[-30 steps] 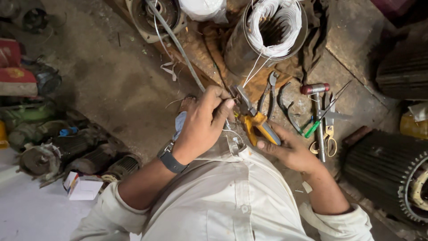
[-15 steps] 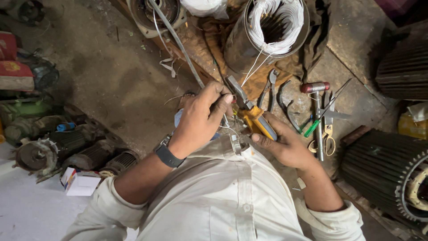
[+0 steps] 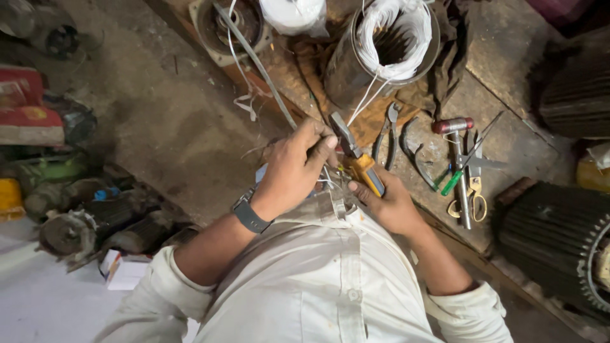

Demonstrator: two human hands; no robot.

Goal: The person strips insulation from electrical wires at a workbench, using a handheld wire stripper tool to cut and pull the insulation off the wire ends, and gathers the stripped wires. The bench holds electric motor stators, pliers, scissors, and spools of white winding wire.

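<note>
Head view, looking straight down over a pale shirt front. Item one: left hand (image 3: 295, 171), wearing a dark wrist strap, fingers curled together around thin pale wires (image 3: 327, 181); the fingertips met just beside the metal jaws of the pliers. Item two: right hand (image 3: 391, 203), its grip wrapped shut around the yellow-and-blue handle of the pliers (image 3: 356, 155). The tool lay slanted, handle low in the right palm, grey jaws pointing up and left toward the left thumb, so the jaws stood between the two hands and the handle was mostly covered by the right fingers. Whether the jaws themselves bit on a wire could not be told.

Item three: motor stator (image 3: 381, 57), a dark cylinder with white winding at its rim, above the hands; white leads (image 3: 368, 95) ran down from it toward the pliers. Item four, on the stained surface (image 3: 508, 114) right of the hands: dark-handled pliers (image 3: 387, 133) lying open, a small hammer (image 3: 457, 159) with a red-banded head, a green-handled screwdriver (image 3: 454, 181), and yellow-handled scissors (image 3: 473, 190), all close together and apart from both hands. Item five: finned motor housing (image 3: 553, 235) at lower right. Item six: assorted worn motor parts (image 3: 82, 222) at left, with a small white box (image 3: 124, 270) near them.
</note>
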